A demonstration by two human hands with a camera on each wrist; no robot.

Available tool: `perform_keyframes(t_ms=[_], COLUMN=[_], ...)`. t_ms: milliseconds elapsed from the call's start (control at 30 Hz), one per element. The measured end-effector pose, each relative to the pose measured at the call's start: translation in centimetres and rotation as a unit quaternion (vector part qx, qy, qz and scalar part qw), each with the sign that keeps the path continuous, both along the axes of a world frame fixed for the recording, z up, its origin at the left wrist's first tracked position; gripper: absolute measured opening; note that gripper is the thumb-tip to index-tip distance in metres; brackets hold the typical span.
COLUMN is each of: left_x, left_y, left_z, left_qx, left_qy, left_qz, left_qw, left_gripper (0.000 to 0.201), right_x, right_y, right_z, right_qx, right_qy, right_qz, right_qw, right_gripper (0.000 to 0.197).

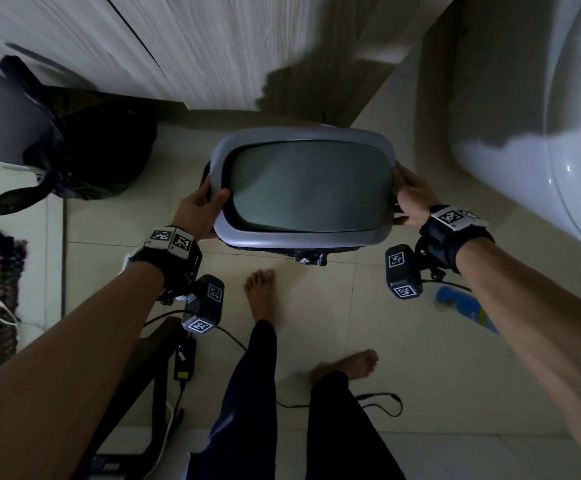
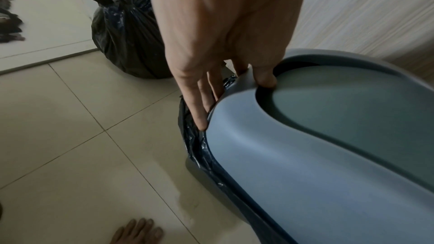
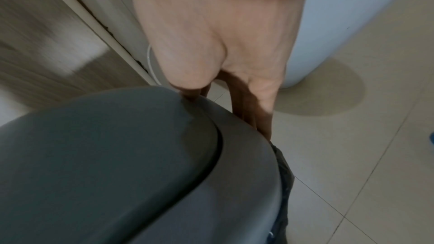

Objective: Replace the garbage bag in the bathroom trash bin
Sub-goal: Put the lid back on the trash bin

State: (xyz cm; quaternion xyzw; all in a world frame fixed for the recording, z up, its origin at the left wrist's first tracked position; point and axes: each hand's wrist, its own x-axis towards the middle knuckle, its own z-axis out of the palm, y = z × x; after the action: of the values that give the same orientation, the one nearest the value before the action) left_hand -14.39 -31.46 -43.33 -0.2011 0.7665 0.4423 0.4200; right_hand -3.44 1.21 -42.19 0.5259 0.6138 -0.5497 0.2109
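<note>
Both hands — left hand (image 1: 202, 212) and right hand (image 1: 410, 195) — grip the grey plastic swing-lid frame (image 1: 244, 233) between them, seating it over the fresh black liner (image 2: 199, 147) (evidently the closing step), which next needs an even downward press.

Your head camera looked straight down from above at the bin lid (image 1: 303, 185), floor and your feet. Your left wrist camera sat close along the left hand (image 2: 225, 31), facing the lid's left edge; the right wrist camera mirrored it, close over the right hand (image 3: 218, 31). All three shared the lid.
</note>
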Motion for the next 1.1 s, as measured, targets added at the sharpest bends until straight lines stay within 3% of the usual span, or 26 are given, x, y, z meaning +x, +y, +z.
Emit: perform_keyframes(t_ms=[233,367,433,567,733,867,967,1100], left_x=[-0.1,1.0,2.5,6.5,8.7,10.5,11.2,10.3], left_y=[0.2,1.2,2.1,3.6,4.1,4.6,4.5,5.0], left_z=[0.1,1.4,3.0,5.5,5.9,6.3,5.8,5.0], left_qx=[-0.016,-0.059,-0.085,-0.099,-0.147,-0.186,-0.186,-0.120], left_qy=[0.019,0.128,0.198,0.296,0.366,0.423,0.404,0.309], left_qz=[-0.034,-0.133,-0.183,-0.353,-0.385,-0.413,-0.402,-0.355], left_qw=[0.999,0.981,0.959,0.882,0.835,0.785,0.800,0.874], left_gripper=[0.057,0.068,0.086,0.092,0.095,0.095,0.099,0.108], right_x=[0.0,0.5,1.5,3.4,2.8,1.3,0.9,2.3], right_y=[-0.6,-2.6,-4.1,-6.9,-7.4,-7.3,-7.5,-7.7], right_z=[0.1,2.4,3.7,5.3,4.8,4.7,4.5,5.3], right_qx=[0.117,0.258,0.295,0.277,0.162,0.120,0.174,0.298], right_qy=[-0.015,0.011,0.051,0.097,0.015,-0.027,-0.010,0.042], right_qz=[0.106,0.177,0.241,0.378,0.336,0.366,0.387,0.401], right_qw=[0.987,0.950,0.923,0.878,0.928,0.922,0.905,0.865], right_gripper=[0.052,0.064,0.071,0.082,0.088,0.083,0.089,0.092])
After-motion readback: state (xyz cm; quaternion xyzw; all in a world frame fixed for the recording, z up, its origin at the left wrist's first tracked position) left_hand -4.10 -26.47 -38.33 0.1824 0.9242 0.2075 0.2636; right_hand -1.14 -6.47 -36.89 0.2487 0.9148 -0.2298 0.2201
